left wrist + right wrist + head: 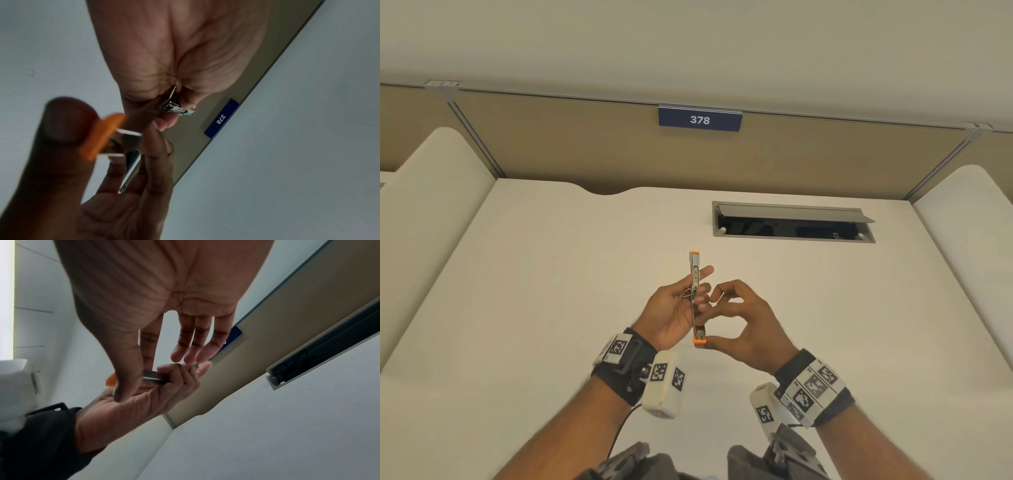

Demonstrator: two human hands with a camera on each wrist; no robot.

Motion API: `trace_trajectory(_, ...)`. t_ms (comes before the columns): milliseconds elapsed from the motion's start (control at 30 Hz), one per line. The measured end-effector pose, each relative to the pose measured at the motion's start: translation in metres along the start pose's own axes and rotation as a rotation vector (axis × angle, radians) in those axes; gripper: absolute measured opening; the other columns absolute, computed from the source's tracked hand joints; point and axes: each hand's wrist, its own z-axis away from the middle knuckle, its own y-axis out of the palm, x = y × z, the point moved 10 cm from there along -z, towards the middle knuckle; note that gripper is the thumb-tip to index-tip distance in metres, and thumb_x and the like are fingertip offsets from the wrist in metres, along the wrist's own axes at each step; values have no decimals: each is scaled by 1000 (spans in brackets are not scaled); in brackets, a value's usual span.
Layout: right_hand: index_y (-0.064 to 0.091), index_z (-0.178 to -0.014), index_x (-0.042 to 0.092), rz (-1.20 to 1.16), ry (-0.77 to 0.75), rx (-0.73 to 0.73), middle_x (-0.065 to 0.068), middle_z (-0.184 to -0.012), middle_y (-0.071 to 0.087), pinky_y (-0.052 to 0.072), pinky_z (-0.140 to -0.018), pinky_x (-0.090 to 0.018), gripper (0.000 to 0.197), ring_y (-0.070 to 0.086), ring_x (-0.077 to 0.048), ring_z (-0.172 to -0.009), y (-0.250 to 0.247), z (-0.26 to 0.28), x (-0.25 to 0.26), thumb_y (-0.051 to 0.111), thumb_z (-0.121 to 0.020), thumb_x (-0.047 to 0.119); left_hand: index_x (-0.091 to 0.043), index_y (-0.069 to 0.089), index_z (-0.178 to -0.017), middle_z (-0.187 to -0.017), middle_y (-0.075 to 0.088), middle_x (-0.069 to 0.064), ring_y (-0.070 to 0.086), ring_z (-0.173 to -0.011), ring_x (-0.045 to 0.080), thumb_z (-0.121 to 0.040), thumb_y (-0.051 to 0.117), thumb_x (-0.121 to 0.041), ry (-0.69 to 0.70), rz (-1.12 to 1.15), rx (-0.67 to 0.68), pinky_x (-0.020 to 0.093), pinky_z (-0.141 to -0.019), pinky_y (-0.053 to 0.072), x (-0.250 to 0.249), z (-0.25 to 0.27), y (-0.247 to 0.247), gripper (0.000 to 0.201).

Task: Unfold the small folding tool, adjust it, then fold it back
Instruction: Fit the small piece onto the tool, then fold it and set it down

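Our left hand [674,308] curls its fingers round the middle of the tool [694,270], which is opened out straight and held in the air above the desk [551,291]. Our right hand [750,329] grips the near half, thumb pressed on the orange cap [699,339] and index finger curled up to the middle. We think the fold is the risky part. The thin metal parts could nip a left fingertip lying across the middle. The thumb could also slide off the small cap, so the tool twists loose and drops.

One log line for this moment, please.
tool: opened straight | left hand: grips middle | right hand: pinches lower orange end
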Motion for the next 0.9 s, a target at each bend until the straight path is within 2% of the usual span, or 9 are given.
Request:
trace_trajectory(100, 82, -96, 30, -72, 3, -59, 3, -107, 63, 48, -82, -22, 31, 62, -16, -104, -5, -2, 2, 94, -68, 36, -4, 53, -142, -82, 51, 2, 54, -65, 11, -103, 44, -19, 9, -38, 10, 24, -65, 51, -1, 0, -1, 42)
trace_trajectory(167, 82, -99, 28, -109, 1, -107, 4, -102, 66, 50, -76, -25, 29, 64, -17, -100, -11, -4, 6, 92, -72, 32, -6, 56, -139, -82, 57, 2, 56, -68, 13, -103, 43, -18, 6, -53, 11, 25, -65, 52, 0, 2, -1, 41)
trace_trajectory(367, 79, -101, 33, -202, 85, -296, 12, -99, 69, 50, -75, -17, 26, 65, -9, -99, -28, -14, -1, 86, -79, 22, 2, 58, -133, -86, 65, 11, 65, -69, 13, -100, 40, -4, 8, 43, 37, 29, -74, 59, 5, 5, 5, 38)
trace_trajectory(433, 76, -99, 40, -228, 150, -338, 13, -103, 68, 53, -78, -21, 26, 65, -8, -102, -30, -17, -11, 84, -81, 24, 2, 58, -129, -82, 69, 8, 66, -70, 16, -100, 42, -6, 5, 46, 34, 29, -71, 58, 8, 6, 6, 35)
trace_trajectory(533, 77, -105, 37, -253, 235, -379, 11, -111, 69, 57, -82, -30, 23, 65, -10, -106, -33, -22, -24, 81, -84, 30, 6, 45, -144, -90, 67, 10, 60, -69, 17, -101, 40, -10, 5, 6, 51, 26, -67, 56, 9, 6, 11, 45)
trace_trajectory(667, 68, -125, 30, -349, 400, -323, 9, -123, 70, 57, -89, -29, 48, 64, -9, -113, -24, -28, -45, 82, -80, 40, 5, 36, -149, -88, 62, 10, 53, -65, 15, -101, 38, -8, 7, 3, 52, 25, -65, 49, 11, 4, 9, 50)
trace_trajectory(767, 57, -142, 20, -664, 560, -233, 3, -120, 75, 54, -100, -36, 70, 67, -17, -119, -4, -29, -59, 84, -79, 36, 2, 45, -142, -89, 60, 11, 50, -65, 15, -100, 39, -8, 7, -6, 33, 24, -63, 46, 13, 3, 6, 44)
trace_trajectory(833, 57, -142, 16, -817, 623, -195, 4, -112, 78, 54, -96, -36, 69, 68, -17, -117, 4, -29, -58, 80, -80, 36, 4, 48, -139, -88, 61, 11, 51, -64, 15, -100, 38, -7, 10, -23, 13, 24, -62, 46, 13, 4, 4, 42)
trace_trajectory(900, 64, -135, 15, -838, 632, -188, 3, -113, 78, 53, -97, -38, 69, 67, -17, -117, 5, -29, -57, 79, -73, 43, 5, 50, -139, -87, 62, 11, 52, -65, 16, -100, 39, -7, 12, -40, 8, 24, -61, 47, 13, 5, 5, 43)
